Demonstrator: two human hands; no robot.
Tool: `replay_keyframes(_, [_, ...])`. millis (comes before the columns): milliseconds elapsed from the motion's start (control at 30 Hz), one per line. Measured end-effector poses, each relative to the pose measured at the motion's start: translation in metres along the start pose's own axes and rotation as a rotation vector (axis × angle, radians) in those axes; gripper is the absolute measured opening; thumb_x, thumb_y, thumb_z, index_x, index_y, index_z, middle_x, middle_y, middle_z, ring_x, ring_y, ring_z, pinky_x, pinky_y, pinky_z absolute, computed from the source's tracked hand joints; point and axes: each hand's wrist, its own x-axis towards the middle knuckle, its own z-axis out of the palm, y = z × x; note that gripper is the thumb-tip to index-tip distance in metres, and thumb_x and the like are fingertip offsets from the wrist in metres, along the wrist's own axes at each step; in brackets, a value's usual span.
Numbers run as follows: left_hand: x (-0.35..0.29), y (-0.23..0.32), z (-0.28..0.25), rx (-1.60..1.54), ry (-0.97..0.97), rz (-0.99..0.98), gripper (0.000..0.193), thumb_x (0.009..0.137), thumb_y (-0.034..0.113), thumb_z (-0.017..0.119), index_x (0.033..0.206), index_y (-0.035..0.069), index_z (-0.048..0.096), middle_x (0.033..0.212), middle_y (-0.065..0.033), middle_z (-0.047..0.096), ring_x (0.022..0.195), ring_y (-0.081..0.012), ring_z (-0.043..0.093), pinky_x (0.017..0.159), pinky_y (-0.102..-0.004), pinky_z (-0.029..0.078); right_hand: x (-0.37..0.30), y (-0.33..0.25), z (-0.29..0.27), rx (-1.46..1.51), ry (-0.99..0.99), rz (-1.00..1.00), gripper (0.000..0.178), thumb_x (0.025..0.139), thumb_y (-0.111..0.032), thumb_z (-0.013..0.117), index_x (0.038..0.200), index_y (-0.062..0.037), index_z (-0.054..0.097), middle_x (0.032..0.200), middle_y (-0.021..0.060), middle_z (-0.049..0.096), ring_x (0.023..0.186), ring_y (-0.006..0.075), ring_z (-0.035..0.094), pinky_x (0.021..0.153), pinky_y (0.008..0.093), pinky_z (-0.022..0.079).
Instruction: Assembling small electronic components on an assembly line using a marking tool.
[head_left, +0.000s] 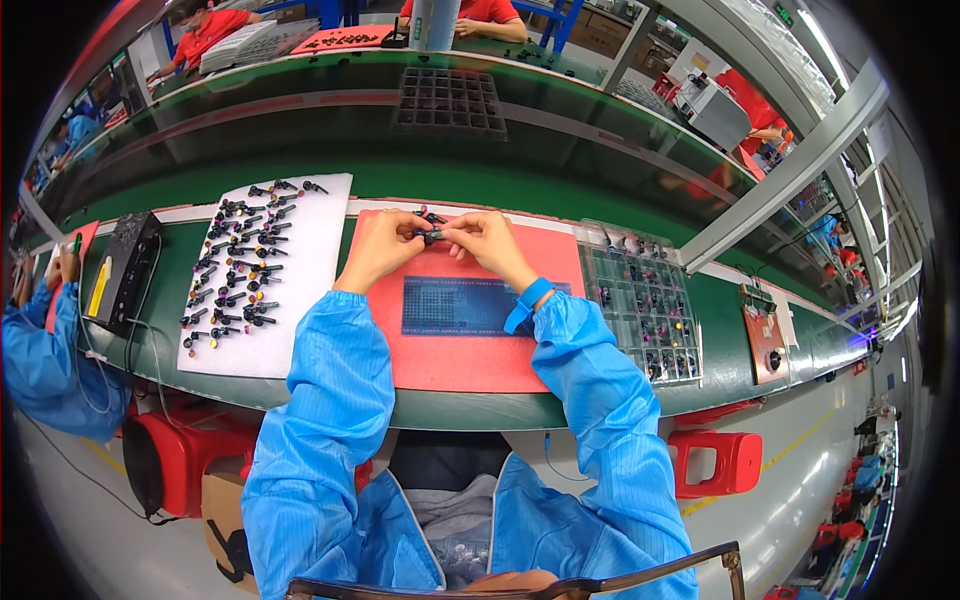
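My left hand (383,246) and my right hand (487,241) meet over the far part of a red-pink foam mat (460,370). Between their pinched fingertips is a small black part (431,237), its exact kind too small to make out. Just beyond the fingers lies another small dark part (430,217). Nearer to me on the mat rests a dark blue perforated panel (470,306). To the left, a white foam sheet (270,352) bears several rows of small black parts with coloured round ends. A blue band circles my right wrist.
A clear compartment tray (645,310) of small parts stands right of the mat. A black box (122,270) with cables is at the left, near a co-worker's blue sleeve (40,335). Beyond the green bench runs a conveyor with a dark tray (452,100). A metal post (790,165) rises at the right.
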Motion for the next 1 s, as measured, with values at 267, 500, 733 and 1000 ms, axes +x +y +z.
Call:
replay_keyframes(267, [-0.005,0.01,0.005,0.345,-0.028,0.197,0.02,0.07,0.003,0.065,0.089,0.0,0.066,0.075,-0.0128,0.064,0.065,-0.0207,0.061,0.063,-0.0305,0.05,-0.006,0.003,-0.006,-0.497,-0.049,-0.135,0.012,0.079,-0.009,0.062,0.084,0.0008,0.067,0.065,0.0151,0.062,0.059,0.0203,0.062,0.057,0.0314,0.05])
replay_keyframes(500, [-0.009,0.014,0.004,0.481,-0.025,0.251,0.015,0.067,0.007,0.065,0.082,0.006,0.066,0.078,-0.0092,0.064,0.078,-0.0264,0.061,0.068,-0.0387,0.049,-0.01,0.009,0.003,-0.703,0.006,-0.333,0.015,0.079,-0.016,0.062,0.084,-0.0034,0.069,0.075,0.0156,0.064,0.071,0.0328,0.062,0.066,0.04,0.05])
replay_keyframes(733, [-0.009,0.012,0.009,0.572,0.075,0.359,0.008,0.065,0.011,0.069,0.071,0.007,0.065,0.08,-0.0045,0.061,0.085,-0.0221,0.058,0.07,-0.0362,0.048,-0.015,-0.002,-0.006,-0.899,-0.041,-0.391,0.014,0.075,-0.015,0.061,0.082,-0.0054,0.069,0.077,0.0158,0.064,0.071,0.0334,0.062,0.066,0.0429,0.05])
replay_keyframes(1000, [-0.011,0.016,0.008,0.586,0.151,0.376,0.008,0.066,0.011,0.069,0.067,0.005,0.063,0.081,-0.0035,0.06,0.083,-0.022,0.057,0.066,-0.0341,0.048,-0.08,-0.039,-0.128,-1.526,0.284,0.155,0.004,0.066,-0.009,0.063,0.067,-0.0062,0.065,0.075,0.0172,0.064,0.069,0.0367,0.062,0.064,0.0435,0.051])
